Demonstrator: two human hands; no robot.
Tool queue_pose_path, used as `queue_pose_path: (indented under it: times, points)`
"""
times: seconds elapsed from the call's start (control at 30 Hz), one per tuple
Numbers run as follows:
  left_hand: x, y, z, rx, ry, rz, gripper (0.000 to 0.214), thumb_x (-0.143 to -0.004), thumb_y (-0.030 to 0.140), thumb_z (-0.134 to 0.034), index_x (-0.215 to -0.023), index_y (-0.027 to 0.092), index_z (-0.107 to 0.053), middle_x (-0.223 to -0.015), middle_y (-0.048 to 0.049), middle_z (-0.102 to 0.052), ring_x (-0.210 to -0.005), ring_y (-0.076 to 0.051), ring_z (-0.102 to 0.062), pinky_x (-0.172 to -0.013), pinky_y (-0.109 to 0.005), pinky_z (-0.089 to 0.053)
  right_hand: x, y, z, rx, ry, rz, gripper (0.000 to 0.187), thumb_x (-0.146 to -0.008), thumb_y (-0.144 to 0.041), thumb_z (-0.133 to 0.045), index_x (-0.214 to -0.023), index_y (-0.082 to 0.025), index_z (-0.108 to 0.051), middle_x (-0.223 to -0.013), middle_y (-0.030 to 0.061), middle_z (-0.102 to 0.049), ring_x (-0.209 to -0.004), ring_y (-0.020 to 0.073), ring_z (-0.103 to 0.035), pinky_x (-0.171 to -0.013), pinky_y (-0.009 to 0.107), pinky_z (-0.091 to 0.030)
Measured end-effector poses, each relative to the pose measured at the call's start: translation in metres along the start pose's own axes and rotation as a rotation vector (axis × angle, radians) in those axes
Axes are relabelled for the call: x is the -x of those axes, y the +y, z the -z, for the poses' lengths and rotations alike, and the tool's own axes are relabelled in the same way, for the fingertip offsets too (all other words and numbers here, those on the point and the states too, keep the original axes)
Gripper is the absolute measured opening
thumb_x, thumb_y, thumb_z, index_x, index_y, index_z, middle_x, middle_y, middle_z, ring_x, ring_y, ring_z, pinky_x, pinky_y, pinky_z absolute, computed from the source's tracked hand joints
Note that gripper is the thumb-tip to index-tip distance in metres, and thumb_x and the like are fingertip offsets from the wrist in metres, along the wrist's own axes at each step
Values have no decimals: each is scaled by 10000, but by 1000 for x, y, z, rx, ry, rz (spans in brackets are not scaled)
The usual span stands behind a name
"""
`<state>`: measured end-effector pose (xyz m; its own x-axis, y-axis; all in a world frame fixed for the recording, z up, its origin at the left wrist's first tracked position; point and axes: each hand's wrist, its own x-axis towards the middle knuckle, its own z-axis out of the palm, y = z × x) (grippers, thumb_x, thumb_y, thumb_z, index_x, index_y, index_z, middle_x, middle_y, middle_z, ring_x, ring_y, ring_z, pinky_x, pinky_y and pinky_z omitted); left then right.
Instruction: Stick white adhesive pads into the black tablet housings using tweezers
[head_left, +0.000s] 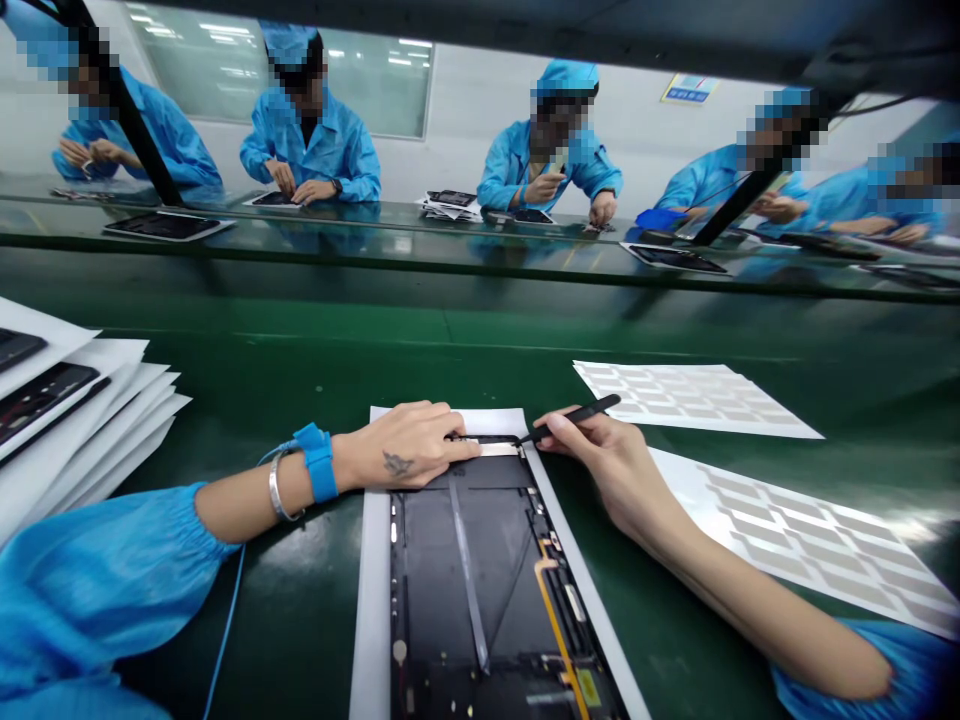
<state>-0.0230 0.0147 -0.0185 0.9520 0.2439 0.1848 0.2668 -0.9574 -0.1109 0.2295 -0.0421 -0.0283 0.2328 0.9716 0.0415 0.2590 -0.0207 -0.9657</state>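
Tablet chassis lies on a white sheet, long axis 12 to 6 o'clock. Your right grip clamps a black pointed tool, tip at the chassis top edge; your left grip, fingers together, presses just beside it.

Blue gathered-cuff sleeves, blue ESD strap w/ cord, silver bangle, dark tattoo on L hand.

Two hands, one black pick, one tablet, two label sheets, five co-workers.
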Motion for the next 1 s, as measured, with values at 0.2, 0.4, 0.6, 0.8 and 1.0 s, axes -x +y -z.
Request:
queue_pose_path:
  times: [0.2, 0.4, 0.6, 0.8, 1.0]
  points:
    - [0, 0, 0, -11, -28, 7, 344, -984, 168, -401, -1281, 210, -567, -1098, -87, -623, -869, -202, -541, -715, -323, -449, -1, 2, 1, 52, -9, -4, 536, -621, -700, -746, -752, -181, -727, -741, 63, -709, -752, 226, -657, -785, 387, -531]
    - [0, 1, 2, -26, -26, 2, 333, -991, 178, -388, -1270, 206, -567, -1092, -89, -627, -859, -203, -548, -710, -327, -460, 0, 3, 4, 110, -30, 40, 477, -711, -656, -703, -770, -183, -713, -784, 67, -705, -764, 241, -657, -782, 394, -517]
    - [1, 2, 1, -14, -17, 5, 286, -979, 183, -425, -1207, 174, -597, -1116, -90, -659, -938, -213, -601, -758, -328, -497, -1, -21, 8, 358, -121, 509, 210, -932, -401, -530, -887, -235, -651, -912, 56, -682, -866, 229, -635, -771, 346, -473]
    - [3, 0, -7, 2, 65, 2, 219, -930, 112, -441, -1005, 149, -643, -1037, -73, -704, -917, -191, -638, -786, -304, -505, -22, -31, -20, 845, -635, 939, 212, -891, -78, -453, -882, -205, -622, -853, 71, -611, -803, 214, -541, -685, 331, -387]
    - [2, 0, -10, -24, 80, -4, 191, -922, 134, -456, -958, 160, -642, -1005, -59, -706, -873, -187, -635, -758, -303, -495, -32, -40, -34, 1033, -840, 857, 155, -839, -46, -511, -826, -176, -594, -861, 69, -588, -815, 205, -536, -707, 325, -372]
